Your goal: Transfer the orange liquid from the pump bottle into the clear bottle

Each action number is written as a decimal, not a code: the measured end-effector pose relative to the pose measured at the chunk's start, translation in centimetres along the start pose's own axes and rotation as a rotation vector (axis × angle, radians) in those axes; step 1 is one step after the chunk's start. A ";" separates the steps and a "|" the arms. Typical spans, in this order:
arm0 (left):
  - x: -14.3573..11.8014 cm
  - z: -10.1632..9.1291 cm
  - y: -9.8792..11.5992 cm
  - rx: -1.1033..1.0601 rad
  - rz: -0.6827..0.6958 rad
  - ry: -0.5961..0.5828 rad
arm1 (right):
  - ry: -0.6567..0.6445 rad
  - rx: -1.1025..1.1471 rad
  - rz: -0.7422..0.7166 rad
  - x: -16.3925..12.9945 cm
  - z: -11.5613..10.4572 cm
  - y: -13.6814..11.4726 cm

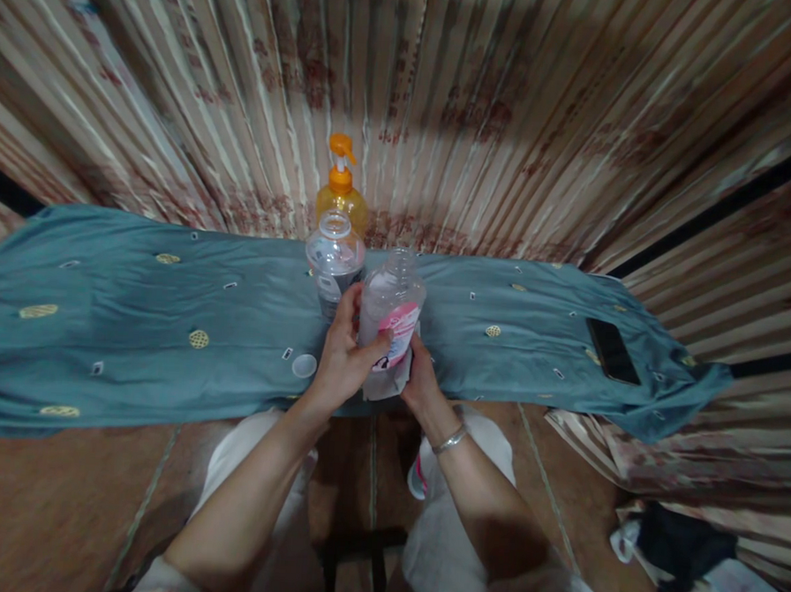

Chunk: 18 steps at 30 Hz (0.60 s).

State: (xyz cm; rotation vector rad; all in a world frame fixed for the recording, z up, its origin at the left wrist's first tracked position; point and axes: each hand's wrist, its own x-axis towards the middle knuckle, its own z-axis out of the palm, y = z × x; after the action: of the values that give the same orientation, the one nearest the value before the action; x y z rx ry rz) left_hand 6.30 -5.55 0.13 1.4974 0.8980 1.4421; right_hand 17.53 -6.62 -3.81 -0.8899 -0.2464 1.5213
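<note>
Nearest to you are your knees in pale trousers, either side of a dark stool leg on the brown tiled floor. Your forearms rise from there toward the middle of the view, the right wrist wearing a silver bangle. Your left hand wraps the near left side of a clear plastic bottle, its fingers curled around the far side and the thumb pressed flat on the pink and white label. Your right hand comes from below and right, cupping the bottle's base; its fingers are mostly hidden behind the bottle and a white cloth or wrapper bunched under it, so you cannot tell how tightly they close. The bottle stands nearly upright, capless, held just above the near edge of the tabletop, which is covered by a teal cloth dotted with gold medallions. A small white cap lies on the cloth just left of your left hand. Just behind the held bottle, a second clear bottle stands open-necked, touching or nearly touching it. Behind that stands a yellow pump dispenser with an orange head. Well to the right, a dark phone lies flat near the cloth's corner. A striped curtain fills the background.
</note>
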 end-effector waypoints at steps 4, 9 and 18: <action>-0.1 0.3 -0.6 -0.081 -0.031 0.024 | 0.012 -0.017 -0.036 0.0 0.0 0.1; -0.3 0.4 -0.9 0.009 -0.002 0.056 | 0.040 -0.056 -0.094 -0.3 0.0 0.4; 0.2 0.2 -0.4 0.068 -0.045 0.116 | 0.099 -0.210 -0.202 -1.8 0.2 0.5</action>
State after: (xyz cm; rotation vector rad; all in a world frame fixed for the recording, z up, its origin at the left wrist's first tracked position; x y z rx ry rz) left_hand 6.50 -5.23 -0.10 1.4460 1.0538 1.4907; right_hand 16.87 -8.33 -3.26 -1.0700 -0.4166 1.2758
